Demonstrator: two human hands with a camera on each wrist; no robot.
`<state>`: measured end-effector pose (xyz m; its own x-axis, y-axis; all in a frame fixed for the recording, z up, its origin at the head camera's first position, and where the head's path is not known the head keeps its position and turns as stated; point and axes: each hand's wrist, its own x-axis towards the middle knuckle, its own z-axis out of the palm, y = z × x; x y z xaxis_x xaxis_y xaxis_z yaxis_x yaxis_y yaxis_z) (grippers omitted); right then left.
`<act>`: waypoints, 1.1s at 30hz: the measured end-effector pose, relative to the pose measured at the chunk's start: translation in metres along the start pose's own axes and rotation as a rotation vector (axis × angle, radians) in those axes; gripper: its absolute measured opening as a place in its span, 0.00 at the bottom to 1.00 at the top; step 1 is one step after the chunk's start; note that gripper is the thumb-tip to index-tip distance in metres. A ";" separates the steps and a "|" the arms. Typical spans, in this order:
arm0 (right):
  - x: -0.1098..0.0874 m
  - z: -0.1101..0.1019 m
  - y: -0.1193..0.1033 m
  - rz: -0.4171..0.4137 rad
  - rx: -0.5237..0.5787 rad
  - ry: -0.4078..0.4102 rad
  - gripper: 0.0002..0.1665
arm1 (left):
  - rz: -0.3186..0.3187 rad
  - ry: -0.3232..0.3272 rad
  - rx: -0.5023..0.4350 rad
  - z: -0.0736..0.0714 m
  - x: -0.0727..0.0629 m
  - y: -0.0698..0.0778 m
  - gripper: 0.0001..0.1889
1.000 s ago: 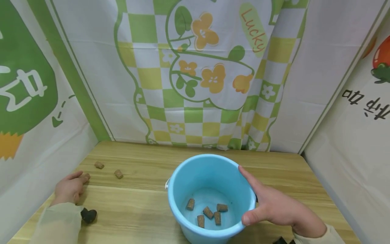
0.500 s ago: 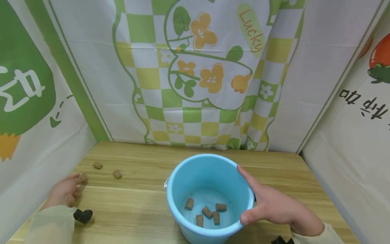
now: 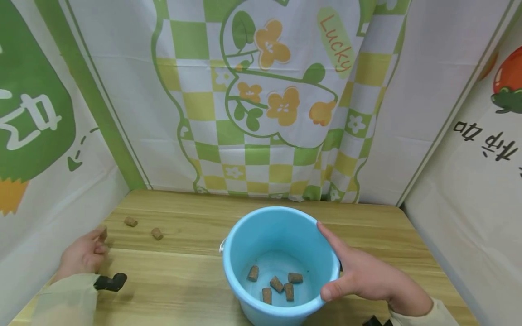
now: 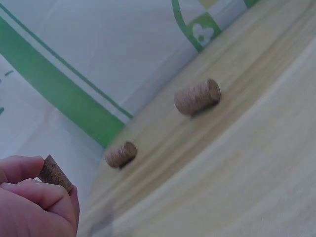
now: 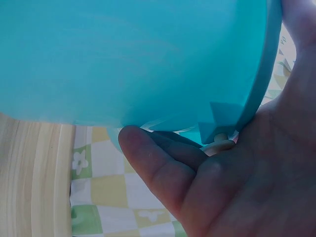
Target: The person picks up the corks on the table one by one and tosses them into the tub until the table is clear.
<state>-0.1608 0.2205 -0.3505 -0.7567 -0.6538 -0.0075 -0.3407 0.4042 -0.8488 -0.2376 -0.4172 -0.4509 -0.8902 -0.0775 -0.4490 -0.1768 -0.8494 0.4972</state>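
At the left of the head view, my left hand point(image 3: 83, 253) pinches a small brown cork point(image 4: 55, 174) between thumb and fingers, seen best in the left wrist view. Two more corks lie on their sides just beyond it, one nearer the back left point(image 3: 130, 221) and the other to its right point(image 3: 157, 233). My right hand point(image 3: 363, 274) holds the light blue bucket point(image 3: 281, 231) by its right side, thumb and index finger at the rim. Its other fingers reach along the outer wall in the right wrist view. Several corks point(image 3: 276, 284) lie on the bucket's bottom.
The bucket stands on a wood-grain table point(image 3: 179, 276). A printed cloth point(image 3: 261, 158) hangs behind the table, with white printed walls on both sides. The bucket's white handle joint point(image 3: 222, 246) sticks out at its left. A black wrist mount point(image 3: 112, 282) juts from the left sleeve.
My left hand reached along the table with extended fingers, then drew back slightly left with its fingers curled on the cork. My right hand stays on the bucket.
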 end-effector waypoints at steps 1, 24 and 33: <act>0.000 0.000 0.000 -0.003 -0.003 0.001 0.74 | -0.006 -0.031 -0.026 0.002 -0.001 0.000 0.16; 0.000 0.000 0.002 0.019 0.003 0.005 0.74 | 0.301 -0.569 0.578 0.142 -0.063 -0.072 0.11; 0.000 0.000 0.002 0.010 -0.006 0.012 0.74 | 0.349 -0.542 0.946 0.187 -0.092 -0.104 0.20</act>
<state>-0.1614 0.2213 -0.3519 -0.7665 -0.6421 -0.0102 -0.3364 0.4149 -0.8454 -0.2160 -0.2238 -0.3225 -0.9761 0.1984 0.0882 0.0746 -0.0749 0.9944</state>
